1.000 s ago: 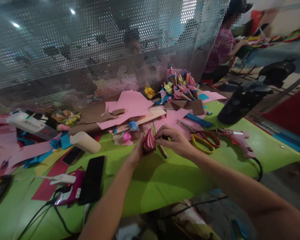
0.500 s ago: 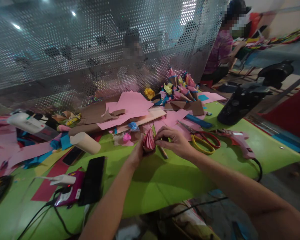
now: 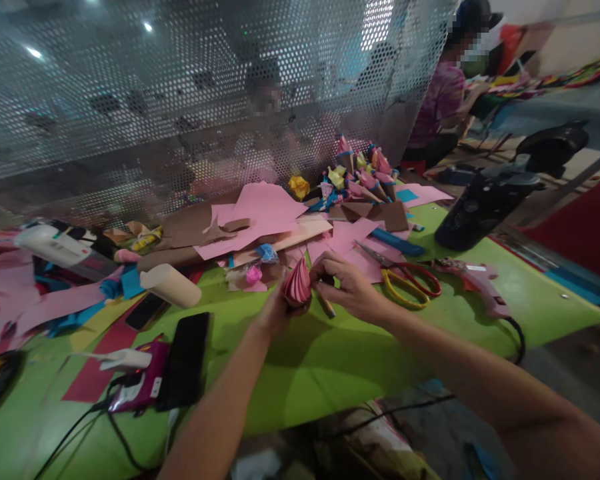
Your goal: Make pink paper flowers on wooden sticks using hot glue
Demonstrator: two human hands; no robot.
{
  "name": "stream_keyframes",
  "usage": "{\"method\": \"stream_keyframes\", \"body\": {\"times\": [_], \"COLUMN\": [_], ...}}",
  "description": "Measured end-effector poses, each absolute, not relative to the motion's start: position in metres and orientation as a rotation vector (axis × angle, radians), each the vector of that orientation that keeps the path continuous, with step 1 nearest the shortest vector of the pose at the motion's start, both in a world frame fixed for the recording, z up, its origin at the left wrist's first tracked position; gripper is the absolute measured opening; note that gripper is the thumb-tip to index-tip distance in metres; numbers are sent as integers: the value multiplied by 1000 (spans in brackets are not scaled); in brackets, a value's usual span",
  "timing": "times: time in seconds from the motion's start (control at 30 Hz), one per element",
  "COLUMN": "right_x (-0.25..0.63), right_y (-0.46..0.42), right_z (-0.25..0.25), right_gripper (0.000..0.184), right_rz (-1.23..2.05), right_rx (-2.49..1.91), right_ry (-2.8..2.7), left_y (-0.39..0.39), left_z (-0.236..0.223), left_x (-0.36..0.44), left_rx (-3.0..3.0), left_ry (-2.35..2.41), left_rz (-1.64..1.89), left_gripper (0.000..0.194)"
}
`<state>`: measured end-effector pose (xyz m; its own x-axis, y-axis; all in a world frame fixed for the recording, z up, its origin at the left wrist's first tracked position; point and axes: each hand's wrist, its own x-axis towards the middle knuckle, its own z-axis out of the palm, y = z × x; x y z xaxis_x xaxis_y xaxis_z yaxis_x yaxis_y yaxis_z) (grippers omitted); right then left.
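Note:
My left hand (image 3: 275, 310) wraps round the base of a pink-and-white pleated paper swirl (image 3: 297, 283), whose point faces up. At the swirl's right edge, the fingers of my right hand (image 3: 344, 283) are bent in a pinch against it; the exact grip of the fingertips is hard to see. A thin pencil-like stick (image 3: 327, 307) lies on the table just below my right hand. Scissors (image 3: 405, 283) with yellow and red handles rest to the right of that hand. Behind the swirl sits a small bright-pink crumpled piece (image 3: 253, 274).
On the green table (image 3: 340, 373) are a pink glue gun (image 3: 487, 287), a dark tumbler (image 3: 480, 210), a black phone (image 3: 185, 360), a purple power box (image 3: 140, 380), a paper roll (image 3: 173, 285), pink sheets (image 3: 260, 210) and several paper cones (image 3: 365, 177). A perforated metal panel (image 3: 180, 127) stands behind. Another person (image 3: 437, 100) sits at right.
The swirl has tilted and turned slightly in my left hand, showing more of its striped side. My right fingers have shifted a little up and right along its edge.

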<state>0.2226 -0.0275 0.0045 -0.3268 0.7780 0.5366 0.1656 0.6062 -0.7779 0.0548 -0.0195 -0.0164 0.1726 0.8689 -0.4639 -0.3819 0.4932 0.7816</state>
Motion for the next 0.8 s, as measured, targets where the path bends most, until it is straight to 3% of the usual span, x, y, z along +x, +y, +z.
{"method": "stream_keyframes", "body": {"times": [0.47,0.67,0.8], "right_x": [226,226,227], "right_y": [-28,-27,-25], "right_z": [5,4,2], "right_gripper": [15,21,19], "right_rz": [731,794,786], "right_rx": [-753,-807,-877], "right_ry": [-1772,-1806,-1758], "left_y": [-15,-14,-20], "left_z": [-17,-28,-22], "left_x": [51,49,47], "left_rx": [521,687,854], "left_ry": [1099,1056,957], "left_rz": [934,908,902], "left_gripper": [39,53,72]}}
